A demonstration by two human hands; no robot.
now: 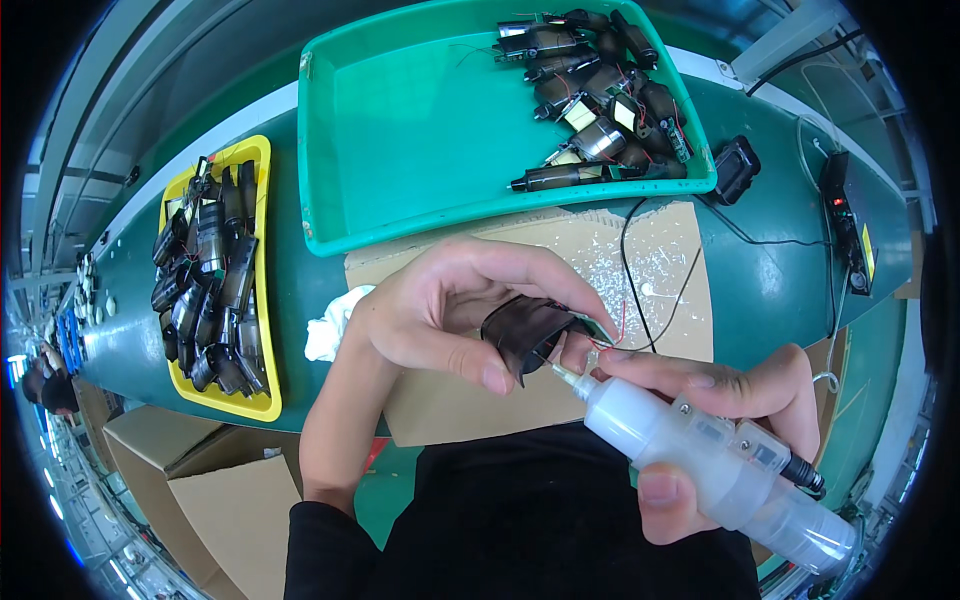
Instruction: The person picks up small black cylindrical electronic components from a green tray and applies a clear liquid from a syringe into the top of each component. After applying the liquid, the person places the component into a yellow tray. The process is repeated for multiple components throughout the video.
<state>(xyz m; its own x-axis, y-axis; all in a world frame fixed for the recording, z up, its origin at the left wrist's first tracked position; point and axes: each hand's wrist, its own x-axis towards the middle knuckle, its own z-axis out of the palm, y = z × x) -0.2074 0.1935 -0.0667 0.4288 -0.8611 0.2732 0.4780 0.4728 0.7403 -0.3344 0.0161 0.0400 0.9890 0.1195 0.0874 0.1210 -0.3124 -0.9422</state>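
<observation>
My left hand is closed around a dark, curved plastic housing. A small circuit board and thin red wires show at its open end. In my right hand is a translucent white glue dispenser, shaped like a thick syringe, with a black fitting on its side. Its narrow nozzle points at the housing's open end, close to the edge; whether it touches inside I cannot tell. Beneath both hands lies a cardboard sheet spotted with white bits.
Behind my hands a green tray holds several dark motor assemblies at its right side. A yellow tray of dark housings stands left. White tissue lies beside my left forearm. Cables run right to a black box. Cardboard boxes stand lower left.
</observation>
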